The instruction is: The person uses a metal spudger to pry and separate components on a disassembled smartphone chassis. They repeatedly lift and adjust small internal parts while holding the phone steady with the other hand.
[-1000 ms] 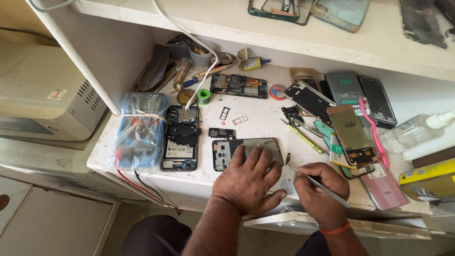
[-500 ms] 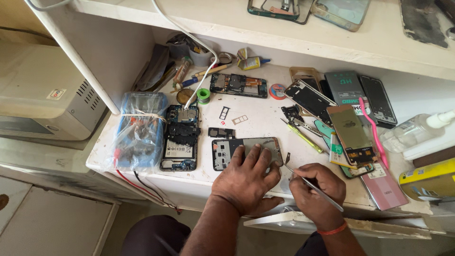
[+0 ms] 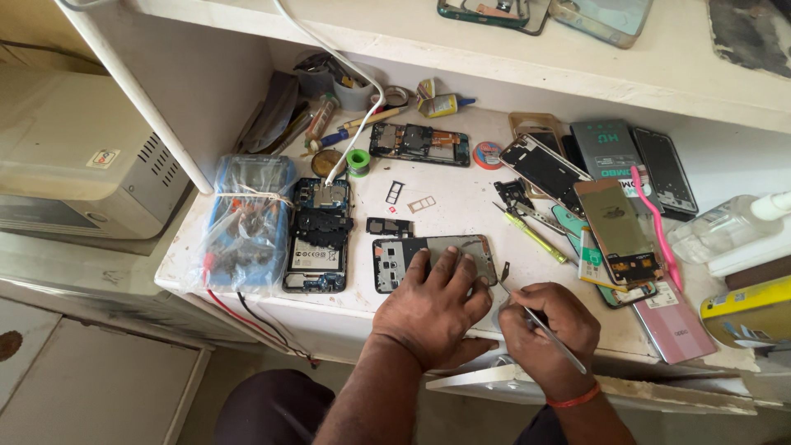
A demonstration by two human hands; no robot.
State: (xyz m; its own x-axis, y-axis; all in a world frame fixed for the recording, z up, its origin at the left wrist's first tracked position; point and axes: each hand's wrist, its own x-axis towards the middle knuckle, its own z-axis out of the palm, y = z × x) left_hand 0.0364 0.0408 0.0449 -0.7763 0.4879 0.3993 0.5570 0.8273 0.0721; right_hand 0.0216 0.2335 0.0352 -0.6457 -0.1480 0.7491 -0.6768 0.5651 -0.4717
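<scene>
My left hand (image 3: 432, 306) lies flat on an opened phone frame (image 3: 404, 257) near the front edge of the white workbench (image 3: 461, 206), pressing it down with spread fingers. My right hand (image 3: 548, 325) sits just right of it, gripping thin metal tweezers (image 3: 540, 317) whose tip points toward the frame's right end. A small dark part (image 3: 390, 226) lies just behind the frame. To the left, a second opened phone (image 3: 318, 236) shows its circuit board, with a white cable running up from it.
A blue meter wrapped in plastic (image 3: 245, 221) sits at the left edge. Several phones, screens and back covers (image 3: 614, 218) crowd the right side, with a yellow screwdriver (image 3: 534, 234), a pink brush (image 3: 657, 224) and a clear bottle (image 3: 725, 227). A shelf (image 3: 577, 58) overhangs the bench.
My right hand has shifted slightly left and closer to the frame with the tweezers. My left hand stays pressed on the frame.
</scene>
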